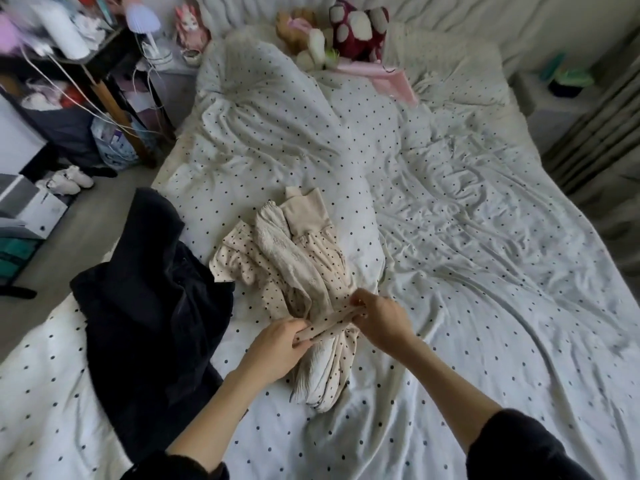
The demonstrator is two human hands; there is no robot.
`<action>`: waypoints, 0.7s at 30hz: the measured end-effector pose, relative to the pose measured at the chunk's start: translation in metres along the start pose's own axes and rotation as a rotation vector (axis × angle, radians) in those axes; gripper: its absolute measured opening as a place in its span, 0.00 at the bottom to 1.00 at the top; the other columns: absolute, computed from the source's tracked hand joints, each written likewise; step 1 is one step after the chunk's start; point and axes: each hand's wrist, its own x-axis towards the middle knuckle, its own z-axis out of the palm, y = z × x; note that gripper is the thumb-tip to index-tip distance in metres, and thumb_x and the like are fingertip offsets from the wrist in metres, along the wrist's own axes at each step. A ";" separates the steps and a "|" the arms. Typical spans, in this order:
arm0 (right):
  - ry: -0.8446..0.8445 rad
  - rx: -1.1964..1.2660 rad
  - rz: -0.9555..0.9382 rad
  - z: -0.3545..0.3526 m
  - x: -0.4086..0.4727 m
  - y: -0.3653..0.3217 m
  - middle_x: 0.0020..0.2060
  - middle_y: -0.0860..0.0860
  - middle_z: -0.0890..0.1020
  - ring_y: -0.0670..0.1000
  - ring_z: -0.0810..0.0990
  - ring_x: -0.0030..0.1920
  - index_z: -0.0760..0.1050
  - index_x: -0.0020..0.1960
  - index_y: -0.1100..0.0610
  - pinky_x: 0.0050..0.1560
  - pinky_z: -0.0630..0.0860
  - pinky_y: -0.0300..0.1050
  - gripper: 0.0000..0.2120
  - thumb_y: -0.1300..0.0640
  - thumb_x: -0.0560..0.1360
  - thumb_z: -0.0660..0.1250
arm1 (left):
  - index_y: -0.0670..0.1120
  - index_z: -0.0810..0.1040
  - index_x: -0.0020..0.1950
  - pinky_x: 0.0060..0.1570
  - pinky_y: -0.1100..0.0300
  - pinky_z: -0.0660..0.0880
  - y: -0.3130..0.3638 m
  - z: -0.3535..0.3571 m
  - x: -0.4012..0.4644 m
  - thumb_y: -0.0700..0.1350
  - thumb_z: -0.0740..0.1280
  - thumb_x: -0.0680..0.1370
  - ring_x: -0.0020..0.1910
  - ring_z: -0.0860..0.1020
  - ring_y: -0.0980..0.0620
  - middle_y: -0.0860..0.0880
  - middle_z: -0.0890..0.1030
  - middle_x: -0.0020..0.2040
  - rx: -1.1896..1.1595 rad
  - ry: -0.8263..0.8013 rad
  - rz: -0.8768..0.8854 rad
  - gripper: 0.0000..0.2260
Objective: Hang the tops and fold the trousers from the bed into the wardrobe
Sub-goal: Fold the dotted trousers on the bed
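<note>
Cream polka-dot garment (pixel 298 271), bunched and twisted, lies on the bed (pixel 467 237) near its foot edge, lengthwise toward the pillows. Cannot tell top from trousers in this crumple; a plain beige piece (pixel 304 213) and a lacy textured layer sit tangled at its far end, possibly separate items.

Left hand (pixel 277 348): fingers curled, pinching a band of the dotted fabric at the near end of the garment. Right hand (pixel 381 317): fingers curled round the same band, just right of the left hand. The band is stretched taut between the two hands, close together. Both forearms bare, dark sleeves pushed up.

Dark garment (pixel 149 306), navy or black, heaped just left of the cream garment, partly draped over the bed edge. Soft toys (pixel 332 32) and a pink hanger (pixel 388 76) well beyond the cream garment, at the pillow end. Cluttered shelf unit (pixel 69 81) and white shoes (pixel 69 180) on the floor, off the bed's left side.

Judgement: early in the task; hands seem to be finding an edge or waistband to open the piece out.

Risks:
- Lifting by this one band could drag the tangled beige and lacy layers along, and they would drop or knot further.
- Pulling hard on a twisted band may stretch or strain a seam.
- Dark garment hangs over the edge; bumping it could slide it to the floor.
</note>
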 end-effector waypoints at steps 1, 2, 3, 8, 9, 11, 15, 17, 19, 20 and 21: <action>0.025 0.005 0.008 -0.012 -0.006 -0.002 0.43 0.50 0.83 0.49 0.79 0.39 0.75 0.52 0.53 0.37 0.76 0.39 0.06 0.59 0.76 0.65 | 0.46 0.78 0.53 0.38 0.68 0.65 0.004 -0.003 -0.007 0.45 0.64 0.78 0.40 0.70 0.57 0.54 0.76 0.46 0.009 0.027 0.015 0.07; 0.052 0.014 0.022 -0.025 -0.014 -0.004 0.42 0.50 0.83 0.49 0.79 0.39 0.76 0.52 0.54 0.38 0.77 0.41 0.05 0.59 0.76 0.66 | 0.45 0.78 0.51 0.37 0.69 0.65 0.010 -0.008 -0.015 0.44 0.64 0.78 0.39 0.70 0.57 0.54 0.75 0.45 0.030 0.044 0.016 0.05; 0.087 0.032 0.042 -0.041 -0.027 -0.004 0.42 0.50 0.83 0.50 0.79 0.39 0.77 0.51 0.54 0.39 0.77 0.44 0.05 0.60 0.75 0.66 | 0.45 0.76 0.46 0.34 0.69 0.64 0.018 -0.015 -0.025 0.43 0.64 0.78 0.37 0.70 0.57 0.55 0.73 0.42 0.058 0.059 0.019 0.04; 0.283 0.220 0.237 -0.106 -0.083 0.012 0.43 0.54 0.83 0.55 0.79 0.42 0.79 0.49 0.59 0.38 0.74 0.44 0.08 0.66 0.72 0.64 | 0.48 0.73 0.39 0.37 0.61 0.71 0.048 -0.052 -0.062 0.42 0.64 0.77 0.37 0.72 0.53 0.54 0.70 0.37 0.105 0.089 -0.030 0.07; 0.325 0.254 0.259 -0.116 -0.093 0.016 0.43 0.55 0.83 0.55 0.79 0.42 0.79 0.49 0.60 0.38 0.73 0.43 0.09 0.67 0.72 0.63 | 0.51 0.70 0.36 0.34 0.63 0.67 0.056 -0.059 -0.067 0.43 0.64 0.77 0.34 0.70 0.56 0.54 0.69 0.35 0.086 0.078 -0.027 0.10; 0.391 0.309 0.269 -0.135 -0.114 0.020 0.40 0.56 0.83 0.53 0.78 0.38 0.78 0.47 0.60 0.37 0.73 0.44 0.08 0.69 0.72 0.63 | 0.52 0.69 0.34 0.33 0.64 0.64 0.078 -0.070 -0.078 0.49 0.66 0.77 0.31 0.68 0.58 0.55 0.70 0.33 0.020 -0.056 -0.052 0.13; 0.446 0.439 0.199 -0.159 -0.157 0.024 0.32 0.49 0.80 0.51 0.81 0.34 0.75 0.42 0.59 0.40 0.81 0.47 0.09 0.72 0.71 0.65 | 0.51 0.81 0.49 0.50 0.62 0.72 0.123 -0.060 -0.094 0.56 0.64 0.77 0.46 0.76 0.60 0.56 0.80 0.46 -0.053 -0.324 -0.059 0.10; 0.381 0.414 0.124 -0.162 -0.182 0.025 0.36 0.52 0.81 0.52 0.81 0.38 0.77 0.42 0.59 0.42 0.80 0.44 0.09 0.72 0.70 0.67 | 0.46 0.78 0.59 0.57 0.58 0.73 0.142 -0.046 -0.092 0.54 0.60 0.79 0.51 0.77 0.56 0.54 0.80 0.51 -0.207 -0.232 -0.111 0.15; 0.293 0.372 0.057 -0.157 -0.202 0.026 0.38 0.52 0.81 0.52 0.81 0.40 0.79 0.44 0.60 0.41 0.78 0.39 0.09 0.72 0.69 0.69 | 0.40 0.74 0.63 0.55 0.54 0.76 0.154 -0.033 -0.084 0.50 0.60 0.80 0.51 0.79 0.50 0.46 0.80 0.54 -0.585 -0.174 -0.297 0.18; 0.249 0.360 0.026 -0.153 -0.211 0.028 0.38 0.52 0.81 0.52 0.81 0.41 0.80 0.45 0.59 0.43 0.78 0.41 0.10 0.71 0.68 0.69 | 0.38 0.72 0.64 0.52 0.53 0.77 0.160 -0.026 -0.082 0.49 0.61 0.80 0.52 0.78 0.47 0.42 0.78 0.57 -0.791 -0.191 -0.396 0.18; 0.203 0.352 0.013 -0.146 -0.221 0.030 0.39 0.51 0.82 0.52 0.81 0.42 0.80 0.45 0.58 0.45 0.78 0.44 0.10 0.71 0.68 0.70 | 0.37 0.70 0.64 0.51 0.53 0.76 0.167 -0.018 -0.083 0.48 0.62 0.79 0.53 0.77 0.44 0.39 0.76 0.60 -0.955 -0.228 -0.473 0.18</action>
